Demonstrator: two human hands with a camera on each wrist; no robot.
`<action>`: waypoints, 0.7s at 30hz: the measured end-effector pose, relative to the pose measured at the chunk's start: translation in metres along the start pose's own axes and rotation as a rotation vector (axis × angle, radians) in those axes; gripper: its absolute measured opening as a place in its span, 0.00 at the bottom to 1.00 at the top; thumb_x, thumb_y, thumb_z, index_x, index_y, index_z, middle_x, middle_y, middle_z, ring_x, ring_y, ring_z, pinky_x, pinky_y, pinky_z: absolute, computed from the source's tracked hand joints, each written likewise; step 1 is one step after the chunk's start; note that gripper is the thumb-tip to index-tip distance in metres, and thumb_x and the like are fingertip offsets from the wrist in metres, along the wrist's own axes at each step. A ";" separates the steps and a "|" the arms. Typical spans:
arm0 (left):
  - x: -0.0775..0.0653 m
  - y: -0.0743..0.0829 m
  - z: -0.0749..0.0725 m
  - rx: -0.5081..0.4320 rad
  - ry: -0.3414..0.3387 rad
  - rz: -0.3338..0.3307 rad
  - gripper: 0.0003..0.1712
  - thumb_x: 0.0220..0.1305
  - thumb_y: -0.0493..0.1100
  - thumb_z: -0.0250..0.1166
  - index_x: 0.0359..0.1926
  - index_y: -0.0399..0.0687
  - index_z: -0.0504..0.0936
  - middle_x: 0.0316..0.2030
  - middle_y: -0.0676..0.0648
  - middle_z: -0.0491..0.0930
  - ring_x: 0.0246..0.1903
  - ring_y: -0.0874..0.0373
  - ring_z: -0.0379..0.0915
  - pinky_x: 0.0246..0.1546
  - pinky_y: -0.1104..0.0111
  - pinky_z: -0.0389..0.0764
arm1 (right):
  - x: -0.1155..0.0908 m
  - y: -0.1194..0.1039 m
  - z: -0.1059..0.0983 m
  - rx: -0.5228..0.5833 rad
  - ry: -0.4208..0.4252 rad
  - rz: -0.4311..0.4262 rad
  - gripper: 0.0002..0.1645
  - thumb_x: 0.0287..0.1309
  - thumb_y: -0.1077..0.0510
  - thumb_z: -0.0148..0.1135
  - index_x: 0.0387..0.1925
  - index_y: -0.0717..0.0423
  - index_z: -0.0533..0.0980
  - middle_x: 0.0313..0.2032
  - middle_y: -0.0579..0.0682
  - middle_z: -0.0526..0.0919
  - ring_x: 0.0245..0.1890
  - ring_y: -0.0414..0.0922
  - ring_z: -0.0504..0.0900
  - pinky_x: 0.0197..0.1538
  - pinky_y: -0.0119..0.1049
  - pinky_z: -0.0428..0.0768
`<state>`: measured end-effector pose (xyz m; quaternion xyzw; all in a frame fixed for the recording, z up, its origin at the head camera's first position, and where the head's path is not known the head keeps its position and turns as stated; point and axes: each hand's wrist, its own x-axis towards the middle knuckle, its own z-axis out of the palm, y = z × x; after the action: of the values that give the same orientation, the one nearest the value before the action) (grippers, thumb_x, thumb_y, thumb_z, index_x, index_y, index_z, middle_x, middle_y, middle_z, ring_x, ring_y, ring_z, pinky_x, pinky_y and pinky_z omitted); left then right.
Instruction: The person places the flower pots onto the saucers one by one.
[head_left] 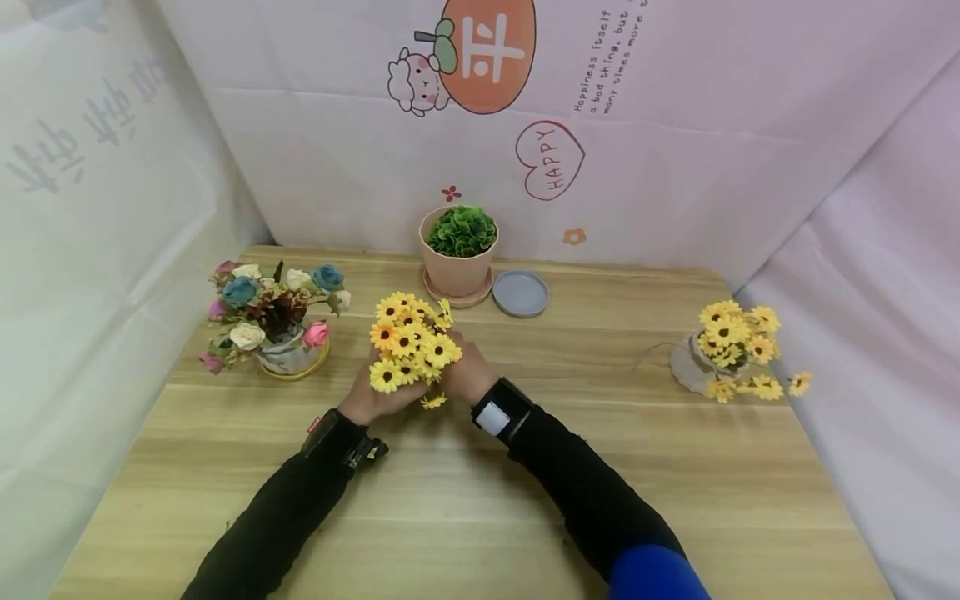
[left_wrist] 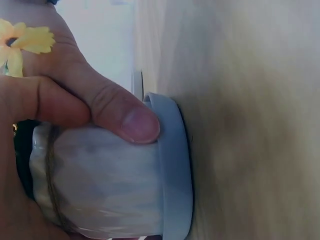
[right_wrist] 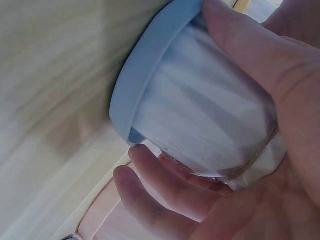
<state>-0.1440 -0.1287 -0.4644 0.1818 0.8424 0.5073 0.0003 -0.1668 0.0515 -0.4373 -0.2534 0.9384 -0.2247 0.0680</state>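
Yellow artificial daisies [head_left: 408, 342] rise from a white faceted flowerpot [left_wrist: 107, 180] with twine round its top. In the head view, flowers and hands hide this pot. It sits in a blue-grey saucer [right_wrist: 132, 85], which is low over or on the wooden tabletop. My left hand [head_left: 384, 398] grips the pot from the left, its thumb near the top. From the right, my right hand [head_left: 468, 372] curls round the pot, thumb low by the saucer rim and fingers on the far side.
Behind stand a pink pot [head_left: 459, 273] with green leaves and a loose grey-blue saucer [head_left: 521, 294]. Mixed roses in a marbled pot [head_left: 288, 357] stand at left. At right is another yellow flower pot [head_left: 688, 367]. Printed cloth walls [head_left: 337, 167] border the table [head_left: 420, 517].
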 end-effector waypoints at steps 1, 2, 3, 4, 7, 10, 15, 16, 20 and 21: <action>0.002 0.000 -0.002 0.013 -0.006 -0.016 0.46 0.54 0.36 0.76 0.72 0.34 0.66 0.66 0.34 0.75 0.69 0.37 0.71 0.75 0.44 0.70 | 0.003 0.000 0.000 -0.014 -0.002 0.006 0.29 0.63 0.65 0.68 0.65 0.66 0.74 0.59 0.68 0.80 0.58 0.63 0.81 0.57 0.59 0.85; 0.004 0.000 -0.003 0.027 -0.012 -0.022 0.46 0.55 0.37 0.75 0.72 0.34 0.66 0.67 0.34 0.75 0.69 0.37 0.71 0.75 0.44 0.70 | 0.006 -0.001 0.000 -0.023 0.000 0.009 0.28 0.65 0.64 0.68 0.65 0.65 0.74 0.59 0.68 0.80 0.58 0.63 0.81 0.56 0.59 0.85; 0.006 0.000 -0.005 0.040 -0.017 -0.033 0.45 0.56 0.38 0.75 0.72 0.34 0.67 0.67 0.34 0.75 0.69 0.37 0.71 0.75 0.44 0.70 | 0.008 -0.001 0.001 -0.038 0.000 0.012 0.27 0.66 0.63 0.67 0.65 0.66 0.74 0.58 0.68 0.81 0.58 0.63 0.81 0.56 0.59 0.85; 0.008 -0.001 -0.006 0.047 -0.023 -0.044 0.44 0.57 0.38 0.74 0.73 0.35 0.67 0.67 0.34 0.75 0.69 0.37 0.70 0.75 0.44 0.70 | 0.010 -0.002 0.001 -0.052 0.002 0.014 0.27 0.67 0.63 0.66 0.65 0.65 0.74 0.58 0.67 0.81 0.58 0.63 0.81 0.55 0.59 0.86; 0.012 -0.003 -0.010 0.060 -0.031 -0.050 0.44 0.57 0.38 0.73 0.73 0.34 0.66 0.68 0.34 0.74 0.71 0.37 0.69 0.76 0.44 0.69 | 0.016 -0.003 0.002 -0.100 0.014 0.010 0.26 0.68 0.62 0.66 0.64 0.65 0.75 0.56 0.67 0.82 0.56 0.62 0.83 0.53 0.57 0.87; 0.017 -0.005 -0.014 0.067 -0.029 -0.024 0.42 0.57 0.37 0.73 0.72 0.33 0.68 0.67 0.33 0.74 0.70 0.36 0.70 0.76 0.43 0.69 | 0.022 -0.005 0.002 -0.153 0.023 0.006 0.26 0.67 0.62 0.66 0.64 0.65 0.76 0.56 0.66 0.83 0.55 0.61 0.84 0.53 0.55 0.88; 0.025 -0.006 -0.023 0.080 -0.070 -0.062 0.39 0.61 0.39 0.69 0.71 0.33 0.69 0.66 0.32 0.75 0.69 0.35 0.70 0.75 0.43 0.70 | 0.033 -0.007 0.001 -0.206 0.039 0.006 0.24 0.70 0.63 0.64 0.65 0.65 0.76 0.58 0.67 0.81 0.53 0.60 0.85 0.53 0.52 0.88; 0.027 -0.007 -0.024 0.084 -0.080 -0.073 0.39 0.62 0.39 0.69 0.72 0.32 0.68 0.67 0.32 0.74 0.70 0.35 0.69 0.75 0.43 0.70 | 0.035 -0.007 0.001 -0.211 0.043 0.011 0.23 0.72 0.63 0.63 0.64 0.66 0.76 0.58 0.67 0.81 0.53 0.60 0.85 0.52 0.52 0.88; 0.035 -0.010 -0.029 0.127 -0.128 -0.075 0.37 0.66 0.41 0.65 0.73 0.33 0.67 0.68 0.32 0.73 0.72 0.36 0.67 0.77 0.43 0.67 | 0.045 -0.008 0.001 -0.184 0.047 0.060 0.21 0.75 0.62 0.59 0.64 0.65 0.76 0.59 0.67 0.81 0.53 0.59 0.86 0.50 0.50 0.89; 0.037 -0.012 -0.030 0.131 -0.151 -0.069 0.36 0.68 0.41 0.64 0.73 0.33 0.66 0.68 0.32 0.72 0.72 0.36 0.66 0.78 0.43 0.66 | 0.047 -0.008 0.000 -0.168 0.040 0.076 0.21 0.76 0.62 0.58 0.65 0.66 0.75 0.59 0.67 0.81 0.52 0.59 0.86 0.50 0.50 0.89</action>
<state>-0.1876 -0.1476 -0.4531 0.1899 0.8772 0.4355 0.0694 -0.2036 0.0214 -0.4345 -0.2181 0.9640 -0.1474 0.0363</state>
